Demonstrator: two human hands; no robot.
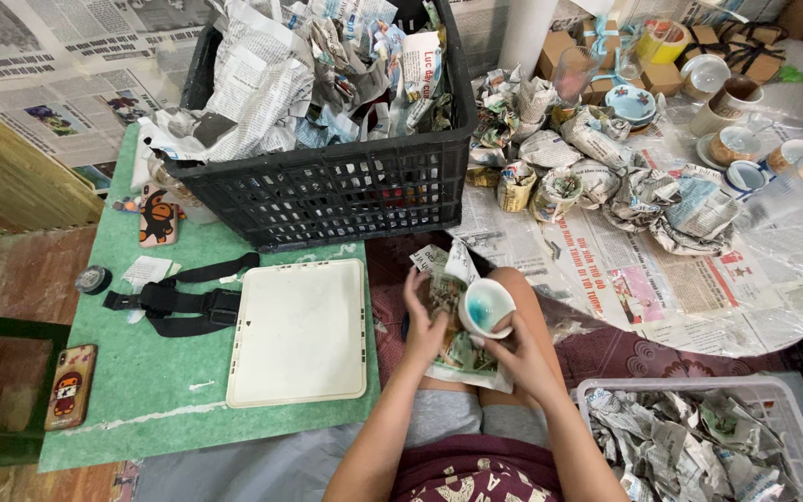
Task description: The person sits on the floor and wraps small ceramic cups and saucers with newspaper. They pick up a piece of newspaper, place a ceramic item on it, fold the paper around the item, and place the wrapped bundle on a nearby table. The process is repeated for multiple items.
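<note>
hands: left (425, 321) and right (513, 351) both gripping small cup (487, 307) with teal inside, over newspaper sheet (457, 358) on lap
right: white basket (792, 400), crumpled paper
ahead: black crate (346, 186), paper-stuffed
left: white tray (297, 333) on green mat (141, 372)
floor: newsprint (625, 279), wrapped bundles

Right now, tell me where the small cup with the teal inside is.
In the head view, the small cup sits centre frame over the person's lap, held between the left hand and right hand, on newspaper, just below the black crate.
</note>
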